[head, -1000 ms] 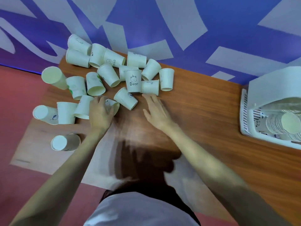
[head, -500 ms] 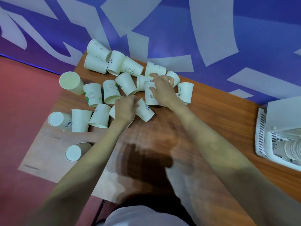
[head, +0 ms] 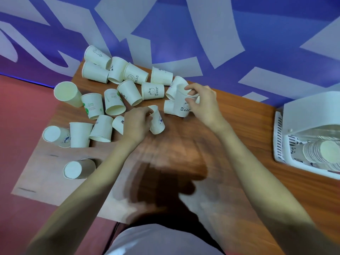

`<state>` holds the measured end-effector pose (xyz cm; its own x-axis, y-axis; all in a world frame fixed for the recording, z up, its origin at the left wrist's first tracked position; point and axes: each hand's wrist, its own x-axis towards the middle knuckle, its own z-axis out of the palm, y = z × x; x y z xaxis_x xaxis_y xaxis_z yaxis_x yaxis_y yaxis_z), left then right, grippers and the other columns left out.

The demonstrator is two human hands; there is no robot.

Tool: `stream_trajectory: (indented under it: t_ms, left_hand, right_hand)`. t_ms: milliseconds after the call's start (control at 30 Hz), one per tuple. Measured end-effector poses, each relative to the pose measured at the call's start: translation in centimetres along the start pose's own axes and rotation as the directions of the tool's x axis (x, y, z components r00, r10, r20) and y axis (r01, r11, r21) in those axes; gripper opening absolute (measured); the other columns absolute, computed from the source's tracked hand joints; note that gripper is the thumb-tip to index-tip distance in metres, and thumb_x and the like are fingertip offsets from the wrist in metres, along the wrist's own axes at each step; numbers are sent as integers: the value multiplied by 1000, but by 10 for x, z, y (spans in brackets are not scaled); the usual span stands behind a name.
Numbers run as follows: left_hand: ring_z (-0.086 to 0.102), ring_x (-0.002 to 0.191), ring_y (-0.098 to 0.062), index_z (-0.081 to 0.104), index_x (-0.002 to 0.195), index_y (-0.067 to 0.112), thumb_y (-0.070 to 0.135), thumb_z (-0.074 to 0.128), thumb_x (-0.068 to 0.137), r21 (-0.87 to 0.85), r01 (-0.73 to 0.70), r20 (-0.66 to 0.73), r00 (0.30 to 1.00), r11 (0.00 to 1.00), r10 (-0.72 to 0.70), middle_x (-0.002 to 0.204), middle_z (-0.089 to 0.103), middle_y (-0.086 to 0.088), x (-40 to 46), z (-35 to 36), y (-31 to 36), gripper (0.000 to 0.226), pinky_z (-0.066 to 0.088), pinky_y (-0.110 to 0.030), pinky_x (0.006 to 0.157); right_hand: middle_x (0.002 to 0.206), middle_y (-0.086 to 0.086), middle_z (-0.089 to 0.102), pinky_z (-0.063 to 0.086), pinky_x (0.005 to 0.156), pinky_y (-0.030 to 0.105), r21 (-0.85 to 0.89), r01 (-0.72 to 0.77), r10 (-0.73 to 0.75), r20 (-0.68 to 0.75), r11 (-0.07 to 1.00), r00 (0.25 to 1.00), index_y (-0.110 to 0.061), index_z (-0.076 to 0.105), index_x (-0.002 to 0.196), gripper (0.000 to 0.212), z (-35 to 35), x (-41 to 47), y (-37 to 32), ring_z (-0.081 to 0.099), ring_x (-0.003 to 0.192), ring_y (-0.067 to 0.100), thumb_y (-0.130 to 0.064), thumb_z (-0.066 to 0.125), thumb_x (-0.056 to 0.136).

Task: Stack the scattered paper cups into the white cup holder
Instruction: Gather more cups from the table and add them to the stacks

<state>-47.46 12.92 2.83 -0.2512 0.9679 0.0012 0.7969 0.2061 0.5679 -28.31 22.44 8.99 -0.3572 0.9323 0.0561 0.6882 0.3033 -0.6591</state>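
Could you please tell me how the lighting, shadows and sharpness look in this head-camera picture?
Head view: a dark shadow of the person falls on the wooden table below the hands; wide-angle distortion bends the table edges; the left hand and right hand are slightly soft, as are the forearms; print on the Bear cup stays readable; the white cup holder looks bright, without harsh glare.
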Motion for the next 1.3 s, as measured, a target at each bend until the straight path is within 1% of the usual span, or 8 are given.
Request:
stream_trajectory:
  t_ms: [100,267,400,567,733,933,1133,1300]
  left_hand:
    - [61,80,-34,69,91,9,8,61,79,26,-176,-13,984,984,176,87,70,-12,-17,2,24,14,48,-45,69]
    - [59,76,-32,70,90,7,12,58,82,-28,-431,-14,902,902,431,83,68,-9,-42,20,78,15,45,-39,64]
    - [58,78,-30,70,92,7,12,56,86,-113,-525,-14,850,844,527,86,67,-6,-62,44,127,16,44,-38,67]
    - [59,83,-32,72,91,7,14,49,85,-136,-641,10,762,756,648,91,66,-9,-77,75,188,25,46,-40,72]
    - [60,87,-34,73,92,8,13,53,82,-139,-682,-8,726,718,688,93,66,-10,-81,107,250,23,48,-41,80]
    - [60,87,-30,74,94,12,11,62,83,-151,-779,-68,622,608,780,92,66,-7,-74,134,332,16,47,-35,78]
    - [61,87,-27,75,90,11,20,52,88,-143,-842,-172,539,520,825,88,67,-7,-62,159,416,24,45,-31,76]
    - [61,91,-29,73,86,10,9,58,84,-38,-884,-155,466,466,871,86,66,-9,-52,193,437,15,42,-31,80]
  right_hand:
    - [87,0,68,39,95,45,-47,-15,13,-55,999,998,-14,69,100,22,-34,-40,31,56,94,27,-6,66,79]
    - [85,5,70,42,91,52,-78,-119,109,-124,990,986,-12,73,94,18,-78,-109,82,58,91,29,-6,69,77]
    - [87,10,71,43,87,53,-142,-181,150,-203,973,968,-13,74,95,20,-106,-165,122,59,91,32,-4,71,77]
    - [88,7,72,46,82,54,-118,-227,180,-320,967,930,-13,74,93,17,-144,-223,164,62,88,32,-7,70,78]
    - [89,6,72,47,79,48,-158,-221,120,-483,962,867,-12,74,91,12,-195,-261,197,64,85,29,-8,69,80]
    - [89,8,73,46,79,30,-195,-229,37,-679,954,733,-7,74,90,10,-262,-279,224,65,85,22,-7,66,83]
    - [92,9,73,49,81,41,-127,-315,92,-797,940,596,-8,75,95,17,-301,-274,262,65,85,26,-14,63,84]
    - [91,6,72,47,83,49,-145,-369,114,-795,918,596,-13,75,93,17,-303,-266,295,64,86,28,-19,61,86]
